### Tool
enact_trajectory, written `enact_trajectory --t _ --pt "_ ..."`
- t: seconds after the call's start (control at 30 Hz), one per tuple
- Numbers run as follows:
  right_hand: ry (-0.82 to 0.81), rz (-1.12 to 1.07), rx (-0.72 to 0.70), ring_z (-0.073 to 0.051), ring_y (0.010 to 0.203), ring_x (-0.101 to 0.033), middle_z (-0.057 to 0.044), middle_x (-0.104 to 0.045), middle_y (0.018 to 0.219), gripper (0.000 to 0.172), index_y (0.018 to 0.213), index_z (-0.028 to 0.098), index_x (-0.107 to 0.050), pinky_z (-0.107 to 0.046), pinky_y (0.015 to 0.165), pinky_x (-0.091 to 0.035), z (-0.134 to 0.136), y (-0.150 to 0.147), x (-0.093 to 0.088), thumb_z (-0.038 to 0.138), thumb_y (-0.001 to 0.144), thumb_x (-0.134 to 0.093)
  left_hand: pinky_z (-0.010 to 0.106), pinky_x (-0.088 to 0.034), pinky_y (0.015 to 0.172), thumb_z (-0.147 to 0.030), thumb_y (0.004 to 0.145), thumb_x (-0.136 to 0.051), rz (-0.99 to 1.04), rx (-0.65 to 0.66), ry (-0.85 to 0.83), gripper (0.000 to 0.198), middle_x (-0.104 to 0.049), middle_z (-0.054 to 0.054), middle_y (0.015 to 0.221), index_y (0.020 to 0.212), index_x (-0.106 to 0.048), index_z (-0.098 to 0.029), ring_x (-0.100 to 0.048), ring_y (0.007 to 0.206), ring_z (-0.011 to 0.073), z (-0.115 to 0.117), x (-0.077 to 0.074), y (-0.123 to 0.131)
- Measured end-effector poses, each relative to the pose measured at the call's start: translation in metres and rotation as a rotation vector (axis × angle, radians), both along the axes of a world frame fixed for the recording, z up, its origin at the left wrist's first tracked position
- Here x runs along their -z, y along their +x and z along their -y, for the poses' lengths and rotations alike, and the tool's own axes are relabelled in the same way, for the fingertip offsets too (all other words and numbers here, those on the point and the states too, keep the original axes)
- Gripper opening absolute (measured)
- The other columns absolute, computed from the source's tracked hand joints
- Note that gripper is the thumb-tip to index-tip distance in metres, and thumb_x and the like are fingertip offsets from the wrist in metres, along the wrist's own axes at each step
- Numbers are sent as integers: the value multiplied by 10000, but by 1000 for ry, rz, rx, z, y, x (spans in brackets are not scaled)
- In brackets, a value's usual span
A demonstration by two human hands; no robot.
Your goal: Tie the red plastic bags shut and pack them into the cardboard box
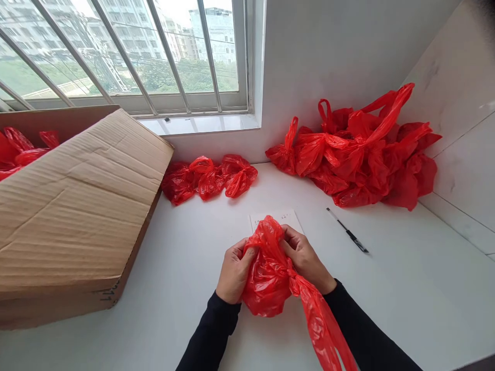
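A red plastic bag (268,288), knotted near its middle, is held up between my two hands above the white tabletop. My left hand (235,268) grips its left side, thumb pressed on the plastic. On the upper right, my right hand (307,257) pinches the bag above the knot. The twisted handles trail down past my right wrist. What the bag contains is hidden. Partly covered behind it lies a white sheet of paper (288,219) with small marks. A black pen (348,231) rests to the right of my right hand.
A large cardboard box (81,206) with red bags inside stands at the left. Several small knotted red bags (211,178) lie along the back wall. A bigger heap of red bags (371,154) fills the back right corner. A barred window (154,56) is behind.
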State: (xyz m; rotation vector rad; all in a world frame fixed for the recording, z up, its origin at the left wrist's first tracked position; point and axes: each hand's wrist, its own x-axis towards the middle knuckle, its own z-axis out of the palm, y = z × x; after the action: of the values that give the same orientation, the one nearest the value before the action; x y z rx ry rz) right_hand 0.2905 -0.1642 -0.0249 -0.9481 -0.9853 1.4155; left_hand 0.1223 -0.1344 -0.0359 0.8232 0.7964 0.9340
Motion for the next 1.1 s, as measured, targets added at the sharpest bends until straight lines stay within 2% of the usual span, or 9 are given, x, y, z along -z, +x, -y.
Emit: enact_trajectory --t 0.1,0.3,0.4,0.47,0.57,0.73,0.83,1.03,1.1 --pt "-5 2 27 -171 784 -567 -13 -635 905 251 1022 238 -680 -274 721 -476 -1 0 5 476 951 -653 270 -516 632 -498 783 -795 -8 -22 -2 345 -748 56 810 867 -765 -165 -704 775 234 0 1 0" --pt "46 14 30 -190 866 -606 -22 -653 1028 336 1259 294 -596 -311 831 -505 0 -3 -2 452 966 -636 317 -548 713 -488 771 -806 -6 13 -4 333 -737 47 815 899 -760 -184 -690 760 230 -1 -2 -1" --pt "56 78 51 -162 780 -560 -3 -623 907 206 1065 254 -642 -271 730 -479 0 -2 -1 439 981 -610 295 -539 737 -465 747 -834 -33 43 9 337 -718 45 813 890 -748 -173 -667 746 197 -1 -4 -1" --pt "54 107 76 -152 741 -528 8 -592 847 198 933 233 -625 -262 688 -457 0 0 2 417 992 -580 262 -521 690 -449 746 -839 -55 45 15 325 -688 33 773 850 -724 -163 -635 701 166 0 -3 0" --pt "34 135 113 -145 709 -505 20 -549 791 201 870 225 -595 -257 664 -449 -1 3 7 365 1001 -535 230 -494 635 -435 772 -822 -69 33 8 312 -657 17 744 812 -685 -157 -595 659 134 0 -2 -1" --pt "57 110 190 -142 755 -543 13 -610 881 86 1001 250 -621 -252 694 -474 -1 0 8 327 969 -599 281 -539 772 -409 813 -793 -18 49 -11 344 -714 45 948 1045 -666 -188 -665 800 167 2 -6 0" --pt "27 23 173 -157 803 -596 -4 -645 968 163 1082 279 -611 -256 683 -494 0 -2 6 336 941 -668 336 -544 879 -375 780 -826 -5 67 -4 483 -722 93 1080 1182 -645 -179 -692 928 217 3 -9 0" --pt "85 22 227 -209 1073 -626 -29 -659 1154 258 1224 307 -606 -344 966 -489 0 -1 5 325 969 -637 303 -551 742 -325 766 -827 -56 64 -26 324 -745 80 902 1003 -701 -143 -696 778 201 1 -3 -4" --pt "88 23 201 -218 1069 -627 -44 -666 1158 231 1211 288 -626 -353 957 -491 0 -1 5 367 997 -593 286 -545 712 -309 763 -827 -58 59 -30 286 -741 74 859 955 -704 -136 -690 741 188 0 -2 -4"
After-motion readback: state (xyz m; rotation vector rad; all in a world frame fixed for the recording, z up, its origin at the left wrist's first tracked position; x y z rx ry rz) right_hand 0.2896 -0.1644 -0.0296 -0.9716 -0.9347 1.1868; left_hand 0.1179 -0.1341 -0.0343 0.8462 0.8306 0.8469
